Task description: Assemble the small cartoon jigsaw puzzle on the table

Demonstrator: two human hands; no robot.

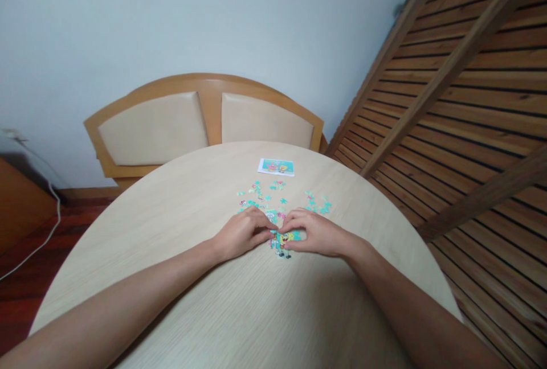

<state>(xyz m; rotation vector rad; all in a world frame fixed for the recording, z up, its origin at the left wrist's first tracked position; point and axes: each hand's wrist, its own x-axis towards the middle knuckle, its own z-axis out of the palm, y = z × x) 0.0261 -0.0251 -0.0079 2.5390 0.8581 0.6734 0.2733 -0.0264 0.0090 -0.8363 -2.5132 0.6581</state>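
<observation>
While both forearms rested on the round surface point(171, 278), the left hand point(239, 235) and right hand point(318, 233), fingers curled, pressed together on the joined puzzle section point(282, 239). Loose pieces point(273, 192) lay just beyond, near the reference card point(276, 167).

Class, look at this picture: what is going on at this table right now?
A person sits at a round wooden table working on a small jigsaw. The left hand and right hand meet over a joined cluster of pieces, fingertips pressing on it. Loose pieces lie scattered just beyond, and a picture card lies farther back.
</observation>
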